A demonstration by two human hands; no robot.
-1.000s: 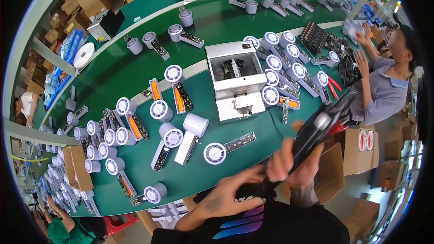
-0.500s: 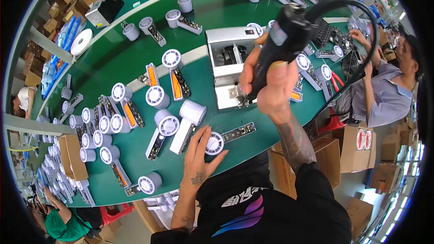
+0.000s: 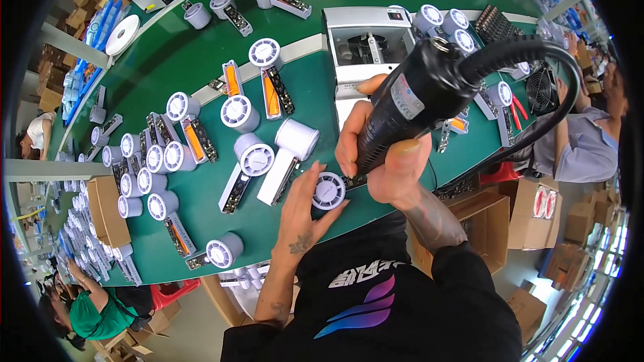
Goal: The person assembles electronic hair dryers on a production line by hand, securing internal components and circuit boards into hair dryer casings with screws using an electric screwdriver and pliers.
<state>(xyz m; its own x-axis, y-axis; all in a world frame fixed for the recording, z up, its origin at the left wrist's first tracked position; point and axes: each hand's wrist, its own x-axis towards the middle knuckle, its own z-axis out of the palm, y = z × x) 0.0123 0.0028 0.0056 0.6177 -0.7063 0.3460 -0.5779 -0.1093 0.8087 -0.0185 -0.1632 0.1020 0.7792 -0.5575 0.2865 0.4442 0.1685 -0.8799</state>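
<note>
My right hand (image 3: 397, 181) is wrapped round a thick black electric screwdriver (image 3: 419, 97) with a ribbed cable. The tool is held over the open handle of a white handheld fan unit (image 3: 329, 191); its tip is hidden behind my hand. My left hand (image 3: 296, 218) holds this unit's round, spoked head between thumb and fingers, flat on the green bench. Most of its circuit-board handle is covered by the screwdriver and my right hand. Just beyond my left fingers lies another unit with a white handle shell (image 3: 276, 181), and beside it one with its board showing (image 3: 235, 188).
A silver screw feeder (image 3: 365, 19) stands beyond the screwdriver. Several more fan units, some with orange battery cells (image 3: 194, 139), cover the bench's left side. Red-handled pliers (image 3: 516, 112) lie at right, near a seated co-worker (image 3: 590, 141). A cardboard box (image 3: 107, 211) stands at left.
The screwdriver has come down from the screw feeder to the fan unit's circuit-board handle. My left hand still holds the unit's head. The whole view has shifted a little.
</note>
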